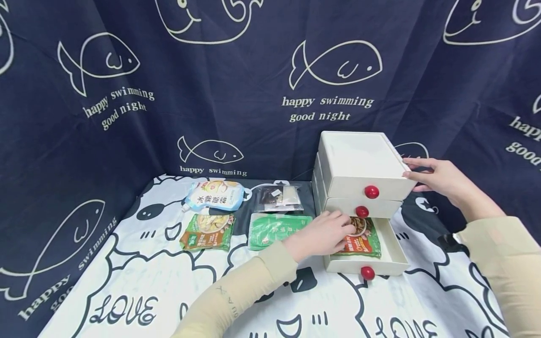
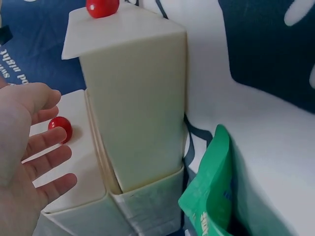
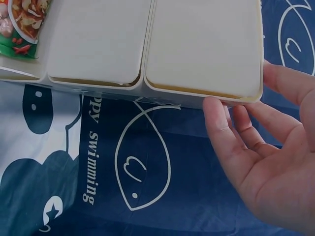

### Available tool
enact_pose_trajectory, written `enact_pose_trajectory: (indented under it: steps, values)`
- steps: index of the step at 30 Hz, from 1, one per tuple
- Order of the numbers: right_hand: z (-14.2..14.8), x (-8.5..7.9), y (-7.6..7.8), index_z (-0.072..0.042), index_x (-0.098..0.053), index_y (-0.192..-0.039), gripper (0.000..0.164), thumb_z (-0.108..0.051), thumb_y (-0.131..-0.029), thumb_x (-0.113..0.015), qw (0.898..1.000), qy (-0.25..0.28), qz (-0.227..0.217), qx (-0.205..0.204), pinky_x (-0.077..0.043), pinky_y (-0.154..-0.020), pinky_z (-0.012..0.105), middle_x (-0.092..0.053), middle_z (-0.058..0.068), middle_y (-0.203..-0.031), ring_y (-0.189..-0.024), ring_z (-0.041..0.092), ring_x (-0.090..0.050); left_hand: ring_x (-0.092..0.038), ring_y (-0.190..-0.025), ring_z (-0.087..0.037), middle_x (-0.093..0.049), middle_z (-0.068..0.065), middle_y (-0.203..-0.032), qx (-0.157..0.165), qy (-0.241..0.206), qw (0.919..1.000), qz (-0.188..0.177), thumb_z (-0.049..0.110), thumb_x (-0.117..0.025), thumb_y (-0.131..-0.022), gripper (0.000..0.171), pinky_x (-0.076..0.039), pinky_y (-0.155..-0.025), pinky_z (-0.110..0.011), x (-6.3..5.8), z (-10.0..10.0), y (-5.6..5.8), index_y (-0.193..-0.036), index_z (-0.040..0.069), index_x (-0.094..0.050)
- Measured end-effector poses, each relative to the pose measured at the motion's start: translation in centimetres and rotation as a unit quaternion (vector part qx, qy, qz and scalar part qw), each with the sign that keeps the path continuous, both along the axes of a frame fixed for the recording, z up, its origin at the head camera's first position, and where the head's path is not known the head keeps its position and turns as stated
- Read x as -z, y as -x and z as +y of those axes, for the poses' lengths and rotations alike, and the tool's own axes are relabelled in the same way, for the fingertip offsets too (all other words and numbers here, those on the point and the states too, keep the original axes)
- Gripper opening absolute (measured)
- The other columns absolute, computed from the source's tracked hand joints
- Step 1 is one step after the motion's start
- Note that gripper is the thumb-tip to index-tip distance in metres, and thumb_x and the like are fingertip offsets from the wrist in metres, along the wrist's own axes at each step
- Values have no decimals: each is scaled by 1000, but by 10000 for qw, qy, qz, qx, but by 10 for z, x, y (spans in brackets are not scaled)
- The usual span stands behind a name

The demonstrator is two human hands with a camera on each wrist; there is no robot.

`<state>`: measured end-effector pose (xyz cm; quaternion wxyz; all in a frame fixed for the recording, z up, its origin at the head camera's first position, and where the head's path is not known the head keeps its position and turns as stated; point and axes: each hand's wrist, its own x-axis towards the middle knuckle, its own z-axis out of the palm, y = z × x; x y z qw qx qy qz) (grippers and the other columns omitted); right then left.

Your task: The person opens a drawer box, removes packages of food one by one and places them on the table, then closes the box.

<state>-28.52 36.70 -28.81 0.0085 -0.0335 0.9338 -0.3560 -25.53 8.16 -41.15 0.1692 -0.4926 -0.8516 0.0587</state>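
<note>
A white three-drawer cabinet with red knobs stands at right, its bottom drawer pulled out. In that drawer lies a green-and-red food packet with a picture of a dish on it. My left hand is over the drawer's left side, fingertips overlapping the packet in the head view. The left wrist view shows this hand with fingers apart and nothing between them, before the upper drawer fronts. My right hand touches the cabinet's upper right edge; in the right wrist view its fingertips rest at the corner.
Left of the cabinet lie a green packet, a clear bag with dark and pale contents, a blue-and-white spouted pouch and a green-and-orange packet. A dark blue fish-print curtain hangs behind the patterned cloth.
</note>
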Motion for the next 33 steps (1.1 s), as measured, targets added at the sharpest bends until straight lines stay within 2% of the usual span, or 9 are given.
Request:
enact_pose_trajectory:
  steps: [5, 12, 17, 19, 24, 33]
  values:
    - [1, 0, 0, -1, -38, -142, 69, -39, -89, -61, 10000, -17, 1, -4, -56, -71, 26, -43, 29, -133, -76, -6, -58, -45, -109, -11, -53, 8, -118, -15, 145, 9999, 6, 40, -58, -89, 32, -42, -83, -25, 3, 5, 1, -119, 29, -57]
    - [2, -2, 1, 0, -37, -142, 72, -42, -89, -61, 9999, -48, -134, -7, -56, -72, 27, -43, 29, -133, -76, -6, -57, -44, -117, -12, -51, 8, -125, -75, 395, 9990, -218, 41, -58, -89, 43, -42, -91, -27, 4, 15, 0, -131, 30, -51]
    - [3, -2, 2, 0, -38, -142, 71, -39, -88, -64, 9999, 45, -156, -15, -56, -72, 28, -52, 15, -123, -76, -5, -59, -44, -118, -11, -50, 9, -128, -110, 500, 9981, -351, 45, -61, -87, 49, -40, -95, -26, 4, 23, -1, -133, 32, -50]
    - [3, -1, 3, 0, -38, -141, 71, -38, -88, -64, 9998, 91, -167, -16, -56, -72, 28, -53, 11, -120, -77, -4, -60, -44, -118, -10, -49, 9, -129, -104, 558, 9977, -358, 48, -62, -86, 51, -40, -95, -25, 6, 27, -1, -133, 33, -50]
    - [4, 0, 5, 1, -37, -142, 73, -39, -87, -65, 9997, 109, -216, -30, -56, -71, 27, -53, 14, -121, -76, -4, -59, -43, -120, -10, -47, 10, -131, -102, 761, 9964, -372, 54, -61, -84, 55, -39, -97, -25, 15, 36, 3, -134, 35, -48]
    - [6, 1, 6, 3, -35, -142, 73, -36, -88, -65, 9996, 147, -245, -78, -56, -70, 26, -53, 0, -113, -76, -4, -59, -42, -123, -11, -46, 10, -134, -163, 988, 9937, -497, 51, -63, -84, 52, -38, -99, -28, 26, 46, 6, -132, 38, -49]
